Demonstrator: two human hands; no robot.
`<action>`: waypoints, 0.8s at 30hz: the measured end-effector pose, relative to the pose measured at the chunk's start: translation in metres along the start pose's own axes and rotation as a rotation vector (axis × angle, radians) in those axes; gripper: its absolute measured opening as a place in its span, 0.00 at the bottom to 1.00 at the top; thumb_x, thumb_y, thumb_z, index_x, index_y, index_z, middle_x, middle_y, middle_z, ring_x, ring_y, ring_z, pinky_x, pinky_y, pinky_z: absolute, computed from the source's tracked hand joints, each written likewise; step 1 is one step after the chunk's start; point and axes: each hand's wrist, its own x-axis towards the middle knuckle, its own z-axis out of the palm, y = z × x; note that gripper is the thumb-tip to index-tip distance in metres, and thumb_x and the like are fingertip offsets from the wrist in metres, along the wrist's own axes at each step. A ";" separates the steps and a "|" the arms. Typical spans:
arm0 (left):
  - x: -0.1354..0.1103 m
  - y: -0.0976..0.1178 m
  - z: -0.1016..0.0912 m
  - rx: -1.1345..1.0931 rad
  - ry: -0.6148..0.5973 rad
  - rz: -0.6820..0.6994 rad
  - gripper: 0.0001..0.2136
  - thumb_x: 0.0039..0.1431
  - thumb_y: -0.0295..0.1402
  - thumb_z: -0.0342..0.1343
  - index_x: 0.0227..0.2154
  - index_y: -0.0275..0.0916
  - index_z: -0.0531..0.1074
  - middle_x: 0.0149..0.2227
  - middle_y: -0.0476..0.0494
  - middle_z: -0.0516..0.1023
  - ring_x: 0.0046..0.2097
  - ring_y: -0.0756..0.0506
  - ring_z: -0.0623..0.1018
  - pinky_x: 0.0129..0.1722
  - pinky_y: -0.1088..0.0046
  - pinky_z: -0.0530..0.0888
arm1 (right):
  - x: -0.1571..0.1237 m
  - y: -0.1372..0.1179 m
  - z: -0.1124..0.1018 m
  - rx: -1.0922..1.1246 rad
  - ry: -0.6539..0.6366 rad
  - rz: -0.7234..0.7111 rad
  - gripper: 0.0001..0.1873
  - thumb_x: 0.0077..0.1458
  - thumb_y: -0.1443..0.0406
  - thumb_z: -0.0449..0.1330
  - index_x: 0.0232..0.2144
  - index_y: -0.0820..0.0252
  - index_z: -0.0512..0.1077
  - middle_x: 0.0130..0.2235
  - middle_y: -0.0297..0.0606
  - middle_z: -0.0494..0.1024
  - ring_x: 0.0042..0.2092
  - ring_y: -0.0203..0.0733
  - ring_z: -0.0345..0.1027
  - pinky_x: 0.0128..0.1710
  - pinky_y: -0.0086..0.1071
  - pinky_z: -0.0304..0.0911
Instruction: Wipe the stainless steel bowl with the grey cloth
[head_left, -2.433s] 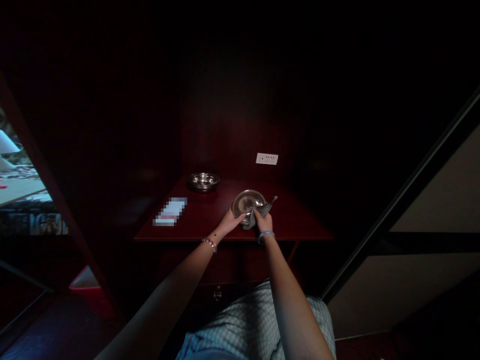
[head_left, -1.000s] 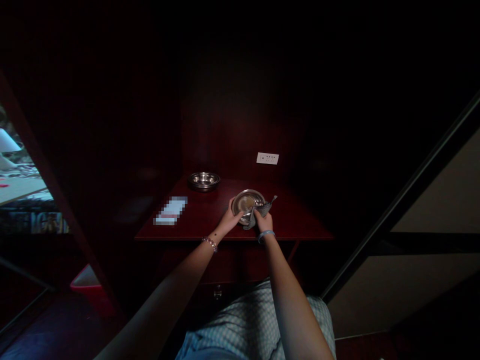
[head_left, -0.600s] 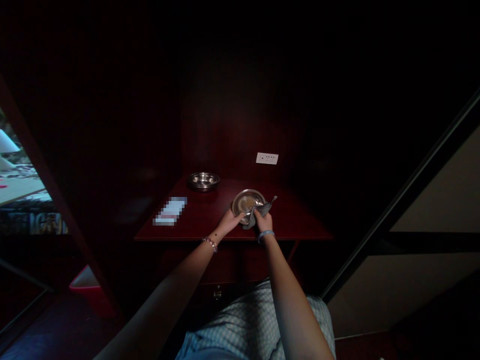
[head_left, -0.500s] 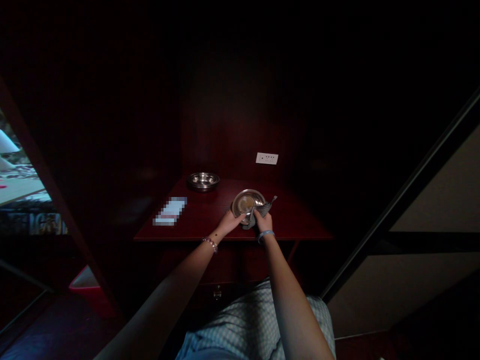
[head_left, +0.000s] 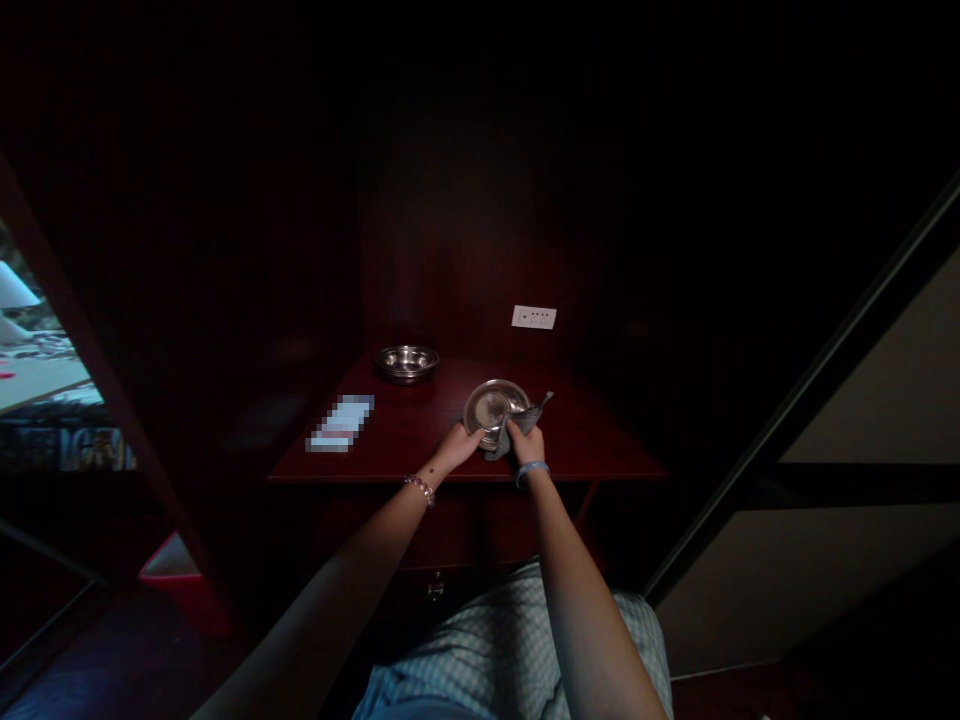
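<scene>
A round steel dish [head_left: 491,403] is tilted up towards me above the dark red table [head_left: 420,440]. My left hand [head_left: 457,442] grips the dish's near left rim. My right hand [head_left: 527,440] is closed on a grey cloth [head_left: 525,418] pressed against the dish's near right edge; one corner of the cloth sticks out to the right. A beaded bracelet is on my left wrist and a blue band on my right.
A second steel dish [head_left: 406,362] sits at the table's back left. A blurred white card [head_left: 340,423] lies near the left edge. A white socket plate [head_left: 534,317] is on the dark back wall. A red bin [head_left: 176,570] stands on the floor at the left.
Both hands stay on the dish and cloth; my right hand and the cloth shift only slightly along the rim.
</scene>
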 end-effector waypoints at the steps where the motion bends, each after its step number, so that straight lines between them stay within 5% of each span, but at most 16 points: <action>1: 0.000 0.000 0.000 -0.008 0.000 -0.002 0.12 0.52 0.29 0.51 0.38 0.35 0.74 0.42 0.41 0.79 0.45 0.42 0.77 0.49 0.66 0.70 | 0.000 0.000 0.000 0.001 -0.001 0.002 0.16 0.40 0.57 0.62 0.30 0.63 0.75 0.35 0.43 0.80 0.40 0.48 0.74 0.40 0.35 0.67; 14: 0.000 0.001 0.002 -0.137 0.029 0.021 0.12 0.51 0.28 0.50 0.38 0.35 0.72 0.43 0.41 0.77 0.47 0.42 0.75 0.51 0.64 0.68 | 0.001 0.003 0.000 0.024 -0.019 -0.011 0.17 0.41 0.57 0.62 0.31 0.63 0.75 0.36 0.44 0.80 0.40 0.49 0.74 0.41 0.37 0.67; 19: 0.001 0.003 0.002 -0.254 0.106 0.106 0.27 0.46 0.24 0.53 0.53 0.36 0.59 0.52 0.41 0.70 0.53 0.45 0.70 0.57 0.67 0.63 | 0.002 0.004 0.002 0.039 -0.038 -0.032 0.18 0.41 0.57 0.61 0.33 0.63 0.75 0.37 0.43 0.80 0.42 0.49 0.74 0.43 0.38 0.67; 24: 0.003 0.000 0.005 -0.309 0.113 0.122 0.28 0.47 0.23 0.51 0.54 0.35 0.55 0.52 0.39 0.68 0.55 0.44 0.68 0.58 0.65 0.60 | 0.001 0.003 0.001 0.030 -0.045 -0.015 0.17 0.41 0.57 0.61 0.32 0.64 0.75 0.37 0.44 0.80 0.41 0.49 0.74 0.42 0.37 0.67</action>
